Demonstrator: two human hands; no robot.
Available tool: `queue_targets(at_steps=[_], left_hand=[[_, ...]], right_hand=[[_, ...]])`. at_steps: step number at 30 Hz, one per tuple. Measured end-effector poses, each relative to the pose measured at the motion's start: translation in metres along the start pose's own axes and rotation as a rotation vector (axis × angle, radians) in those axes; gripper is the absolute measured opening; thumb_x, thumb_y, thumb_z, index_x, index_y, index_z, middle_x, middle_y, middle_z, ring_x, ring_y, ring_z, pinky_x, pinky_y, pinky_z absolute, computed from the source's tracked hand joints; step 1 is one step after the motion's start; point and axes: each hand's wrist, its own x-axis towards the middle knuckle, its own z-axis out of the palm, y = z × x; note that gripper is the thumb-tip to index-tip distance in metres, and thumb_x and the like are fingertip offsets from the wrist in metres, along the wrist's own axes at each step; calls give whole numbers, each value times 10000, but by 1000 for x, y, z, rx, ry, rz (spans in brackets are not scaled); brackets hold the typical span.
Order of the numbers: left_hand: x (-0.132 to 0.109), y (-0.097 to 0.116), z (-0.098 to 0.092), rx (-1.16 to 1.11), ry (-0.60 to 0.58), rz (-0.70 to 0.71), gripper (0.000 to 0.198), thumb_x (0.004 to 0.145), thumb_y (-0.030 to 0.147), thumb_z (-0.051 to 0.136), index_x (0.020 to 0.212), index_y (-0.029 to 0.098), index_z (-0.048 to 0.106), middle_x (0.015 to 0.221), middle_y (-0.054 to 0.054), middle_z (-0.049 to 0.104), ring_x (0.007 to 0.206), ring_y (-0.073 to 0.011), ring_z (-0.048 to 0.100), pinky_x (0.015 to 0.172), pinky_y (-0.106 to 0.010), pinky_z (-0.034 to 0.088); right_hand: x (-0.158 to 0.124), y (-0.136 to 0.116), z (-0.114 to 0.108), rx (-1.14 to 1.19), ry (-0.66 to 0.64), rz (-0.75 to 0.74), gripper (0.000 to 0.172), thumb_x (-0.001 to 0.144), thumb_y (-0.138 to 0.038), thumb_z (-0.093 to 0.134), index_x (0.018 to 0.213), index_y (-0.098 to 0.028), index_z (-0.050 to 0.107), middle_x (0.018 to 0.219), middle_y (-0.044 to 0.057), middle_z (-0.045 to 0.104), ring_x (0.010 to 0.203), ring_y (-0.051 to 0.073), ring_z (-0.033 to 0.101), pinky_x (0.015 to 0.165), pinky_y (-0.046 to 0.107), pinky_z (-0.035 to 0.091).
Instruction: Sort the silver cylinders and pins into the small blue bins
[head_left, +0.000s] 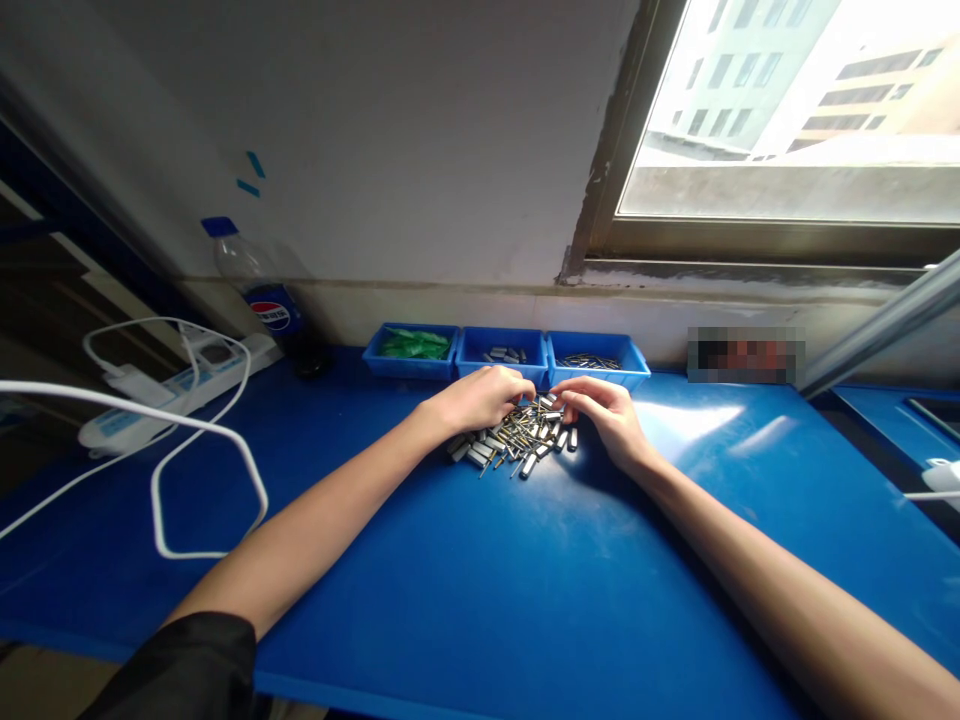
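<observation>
A loose pile of small metal parts (517, 437) lies on the blue table. It mixes short silver-and-black blocks with thin brass-coloured and silver pins. My left hand (487, 396) is over the back left of the pile, its fingers curled down; what they hold, if anything, is hidden. On the right of the pile, my right hand (609, 412) has thumb and forefinger drawn together at the parts. Anything between those fingertips is too small to make out.
Behind the pile stand three blue bins: one with green plastic pieces (415, 345), one with small grey blocks (505, 355), one with thin pins (589, 362). A cola bottle (271, 308), power strip (180, 390) and white cables (244, 470) are at left. A window (787, 110) is at right.
</observation>
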Motion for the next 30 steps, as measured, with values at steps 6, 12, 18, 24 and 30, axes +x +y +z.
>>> queue_targets(at_steps=[6, 12, 18, 24, 30], left_hand=[[1, -2, -5, -142, 129, 8, 349, 832, 4, 671, 1128, 152, 783, 1027, -84, 801, 910, -200, 750, 796, -264, 553], [3, 9, -12, -443, 303, 12, 276, 889, 103, 668, 1127, 159, 797, 1058, -79, 821, 972, -192, 784, 890, -278, 604], [2, 7, -11, -714, 298, -84, 392, 786, 171, 818, 1172, 131, 758, 1040, -101, 801, 906, -205, 795, 822, -297, 648], [1, 8, -10, -769, 323, -110, 513, 698, 198, 901, 1173, 127, 721, 1014, -83, 750, 821, -204, 793, 743, -292, 654], [3, 10, -4, -779, 310, -103, 502, 690, 196, 914, 1154, 130, 733, 925, -47, 721, 797, -187, 775, 747, -293, 652]], right_hand=[[0, -1, 0, 11, 2, 7, 173, 847, -379, 757, 918, -227, 798, 802, 21, 764, 631, 170, 620, 643, 321, 530], [-1, -4, 2, 3, 5, 7, 193, 829, -378, 780, 934, -218, 795, 802, 22, 772, 626, 158, 635, 634, 303, 537], [-6, -9, 5, 0, -13, 41, 320, 810, -419, 829, 1037, -200, 777, 859, 47, 799, 683, 174, 706, 644, 292, 568], [-6, -12, 6, 42, -74, 57, 394, 789, -449, 864, 1092, -207, 795, 898, 59, 817, 630, 157, 683, 594, 289, 576], [-5, -11, 3, 45, -95, 107, 383, 738, -491, 894, 979, -198, 843, 849, 69, 814, 582, 157, 655, 535, 293, 559]])
